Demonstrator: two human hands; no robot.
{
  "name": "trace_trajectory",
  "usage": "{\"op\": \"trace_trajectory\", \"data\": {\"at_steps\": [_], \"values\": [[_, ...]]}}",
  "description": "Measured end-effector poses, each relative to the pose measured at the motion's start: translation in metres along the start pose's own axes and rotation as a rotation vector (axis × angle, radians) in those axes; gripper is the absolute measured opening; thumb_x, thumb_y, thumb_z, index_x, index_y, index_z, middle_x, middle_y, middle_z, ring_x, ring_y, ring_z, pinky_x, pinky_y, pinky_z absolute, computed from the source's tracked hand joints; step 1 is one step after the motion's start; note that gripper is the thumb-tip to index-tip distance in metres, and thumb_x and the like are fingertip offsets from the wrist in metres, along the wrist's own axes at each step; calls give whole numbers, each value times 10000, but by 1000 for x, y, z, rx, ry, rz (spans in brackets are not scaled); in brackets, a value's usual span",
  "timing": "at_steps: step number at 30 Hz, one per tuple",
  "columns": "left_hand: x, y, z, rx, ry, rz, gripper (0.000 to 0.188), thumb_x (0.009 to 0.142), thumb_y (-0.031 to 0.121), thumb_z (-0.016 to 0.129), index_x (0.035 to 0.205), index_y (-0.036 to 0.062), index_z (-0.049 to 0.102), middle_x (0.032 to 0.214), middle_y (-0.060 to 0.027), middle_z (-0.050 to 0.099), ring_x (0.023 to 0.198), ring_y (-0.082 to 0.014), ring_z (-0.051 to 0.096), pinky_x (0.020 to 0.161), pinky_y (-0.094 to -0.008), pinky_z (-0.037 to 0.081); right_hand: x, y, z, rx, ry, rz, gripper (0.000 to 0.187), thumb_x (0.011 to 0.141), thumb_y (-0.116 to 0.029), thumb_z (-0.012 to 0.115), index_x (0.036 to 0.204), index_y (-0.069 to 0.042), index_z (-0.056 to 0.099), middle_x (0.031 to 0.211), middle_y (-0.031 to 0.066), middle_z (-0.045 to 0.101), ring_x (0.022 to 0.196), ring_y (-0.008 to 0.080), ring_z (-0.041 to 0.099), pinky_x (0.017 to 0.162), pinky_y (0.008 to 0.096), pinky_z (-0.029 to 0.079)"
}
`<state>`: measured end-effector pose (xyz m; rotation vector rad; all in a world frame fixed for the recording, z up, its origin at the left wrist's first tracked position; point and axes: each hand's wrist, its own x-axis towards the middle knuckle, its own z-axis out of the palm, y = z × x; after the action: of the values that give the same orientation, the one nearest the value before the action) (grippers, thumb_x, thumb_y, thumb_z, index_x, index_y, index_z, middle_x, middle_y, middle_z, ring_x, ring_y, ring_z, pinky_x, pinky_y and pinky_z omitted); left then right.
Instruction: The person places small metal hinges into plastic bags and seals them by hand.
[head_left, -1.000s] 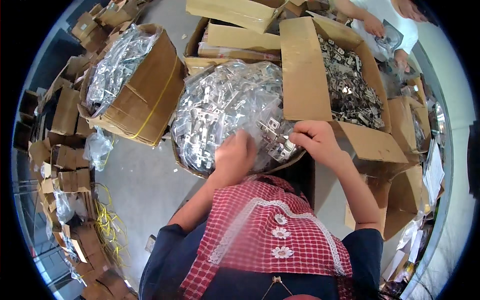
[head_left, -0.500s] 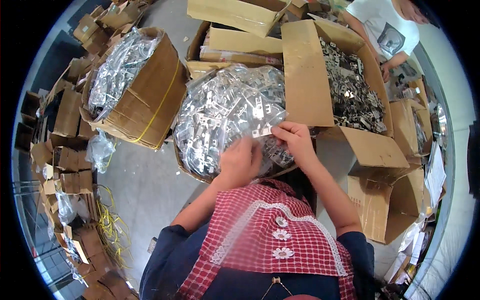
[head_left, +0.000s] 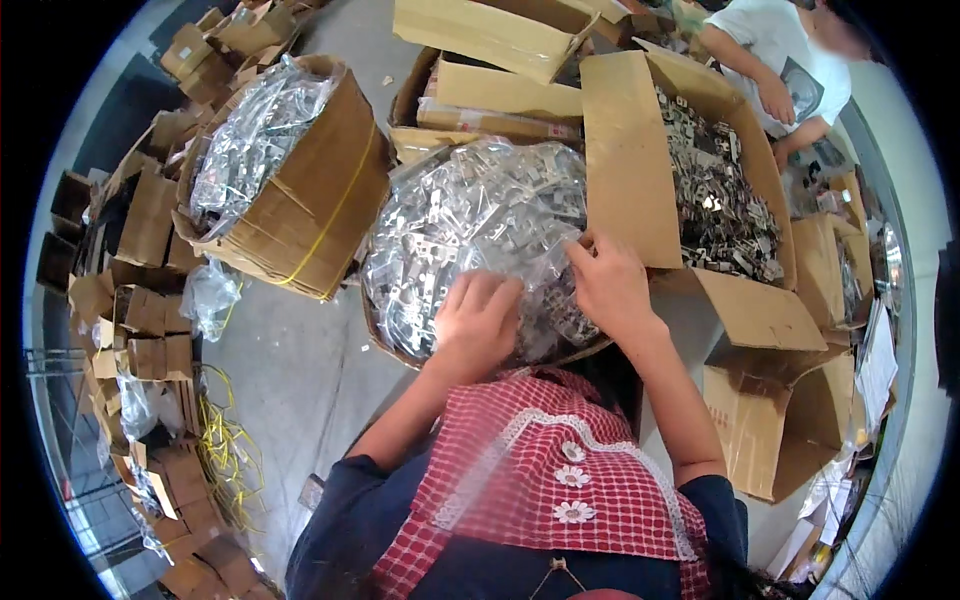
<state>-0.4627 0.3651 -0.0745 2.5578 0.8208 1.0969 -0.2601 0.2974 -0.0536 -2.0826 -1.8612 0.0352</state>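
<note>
In front of me a carton holds a heaped pile of clear bags filled with small silvery metal parts (head_left: 440,225). My right hand (head_left: 615,285) is over the pile's right side, thumb and fingertips pinched on the edge of a clear plastic bag (head_left: 545,268). My left hand (head_left: 478,320) lies lower on the pile with its fingers curled and closed; their tips are hidden, so what they grip does not show. Below the right hand, darker small metal parts (head_left: 565,310) show through clear film.
A tilted carton (head_left: 320,200) of bagged parts stands left. At the right, a large open carton (head_left: 630,160) holds loose metal parts; a co-worker (head_left: 770,70) stands beyond it. An open carton (head_left: 740,430) is lower right. Yellow strapping (head_left: 225,440) lies on the floor.
A small metal piece in my right fingertips no longer shows there; they now pinch clear film. My right hand has shifted slightly right. The co-worker's hand has risen.
</note>
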Motion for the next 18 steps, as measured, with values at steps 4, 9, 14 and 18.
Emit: {"op": "trace_trajectory", "data": {"at_steps": [4,9,14,18], "values": [[11,-5,-8,20,48,111,232,741,23,743,955,98,692,920,-54,651,1008,-302,611,847,-411,515,8,6,-2,-178,220,-133,270,790,-47,603,1047,-99,666,1105,138,609,1042,324,592,901,438,485],[51,-22,-37,-62,113,169,197,742,-13,721,914,67,672,933,-53,666,1081,-311,553,921,-420,448,19,17,-12,50,300,-200,192,811,-83,653,1002,-75,663,1102,134,605,1026,329,589,927,424,478],[107,-7,-82,-34,229,219,118,771,-16,674,870,39,642,910,-57,661,1086,-317,538,942,-417,420,37,-24,-72,329,436,-170,217,828,-129,698,1008,-33,625,1085,137,609,1018,349,578,966,458,457],[119,18,-95,-104,150,335,180,694,1,696,865,23,643,885,-115,650,1011,-353,586,890,-435,459,46,-56,-86,401,536,-360,282,854,-104,668,1100,-7,572,1065,150,627,1035,406,568,1006,536,406]]}}
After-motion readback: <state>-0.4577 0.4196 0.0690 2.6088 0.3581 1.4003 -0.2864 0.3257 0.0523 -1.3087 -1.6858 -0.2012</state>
